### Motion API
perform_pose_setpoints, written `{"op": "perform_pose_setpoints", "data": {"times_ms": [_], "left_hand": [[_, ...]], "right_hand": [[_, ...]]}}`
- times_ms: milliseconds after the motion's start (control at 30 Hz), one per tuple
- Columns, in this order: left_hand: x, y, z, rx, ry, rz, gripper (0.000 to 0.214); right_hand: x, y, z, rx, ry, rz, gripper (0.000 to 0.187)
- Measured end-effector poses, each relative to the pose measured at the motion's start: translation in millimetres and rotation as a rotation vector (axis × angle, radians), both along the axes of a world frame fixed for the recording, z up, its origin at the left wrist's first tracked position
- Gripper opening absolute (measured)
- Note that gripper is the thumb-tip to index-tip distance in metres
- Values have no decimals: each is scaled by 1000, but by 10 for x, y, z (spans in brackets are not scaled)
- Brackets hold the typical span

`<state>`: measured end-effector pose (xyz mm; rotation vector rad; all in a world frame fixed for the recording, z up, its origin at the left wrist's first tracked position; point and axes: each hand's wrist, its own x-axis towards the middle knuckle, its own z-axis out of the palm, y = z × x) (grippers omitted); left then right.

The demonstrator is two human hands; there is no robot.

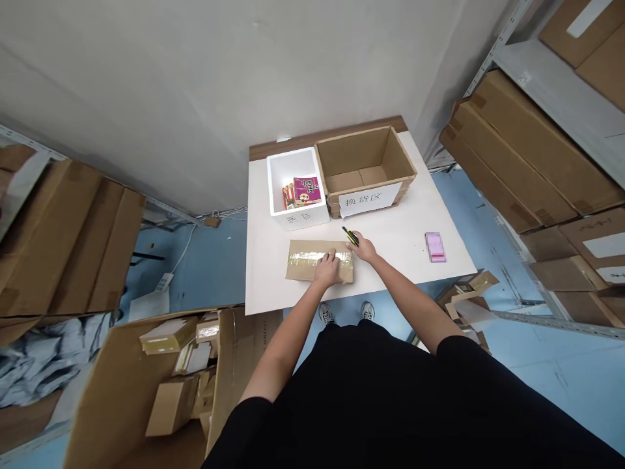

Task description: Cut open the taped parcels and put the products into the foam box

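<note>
Head view: foam box [318, 216] and carton [354, 153] stand beyond parcel [303, 258].

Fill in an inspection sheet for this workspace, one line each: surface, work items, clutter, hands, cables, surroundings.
Surface: white table against a grey wall.
Work items: taped cardboard box near the front edge; black-and-yellow cutter, blade state too small to tell.
Clutter: white foam bin holding a purple packet among others; open carton beside it; blurred pink item at right.
Hands: left hand rests on the box; right hand grips the cutter.
Cables: white cable and power strip, left of the table.
Surroundings: blue floor; large box holding smaller boxes, front left; shelved cartons at right.
</note>
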<state>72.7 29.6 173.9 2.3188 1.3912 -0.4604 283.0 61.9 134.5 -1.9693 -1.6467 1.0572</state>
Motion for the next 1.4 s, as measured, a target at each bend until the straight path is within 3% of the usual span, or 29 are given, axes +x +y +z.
{"op": "perform_pose_setpoints", "data": {"times_ms": [67, 233, 367, 500, 667, 800, 1000, 1100, 1233, 1400], "left_hand": [[48, -25, -31, -30, 16, 46, 98], [120, 4, -113, -100, 15, 109, 112], [101, 31, -166, -92, -4, 112, 112], [68, 32, -189, -70, -28, 118, 109], [60, 41, -173, -49, -38, 111, 109], [31, 44, -166, -56, -26, 59, 105], [-56, 156, -205, 71, -145, 136, 61], [-42, 336, -259, 130, -122, 128, 78], [-33, 583, -338, 69, -36, 35, 112], [-145, 664, -388, 123, -64, -89, 88]], "right_hand": [[119, -144, 25, -48, 113, 65, 45], [557, -464, -2, -219, 216, 331, 37], [678, -394, 4, -222, 5, 480, 36], [603, -212, 40, -150, -325, 497, 51], [667, -104, 60, -170, -368, 551, 64], [782, -260, -1, -188, -299, 512, 65], [819, -692, -63, -219, -194, 226, 66], [714, -832, -36, -164, -165, 141, 62], [530, -964, -33, -70, -158, 161, 53], [406, -1128, -77, 15, -273, 235, 49]]}}
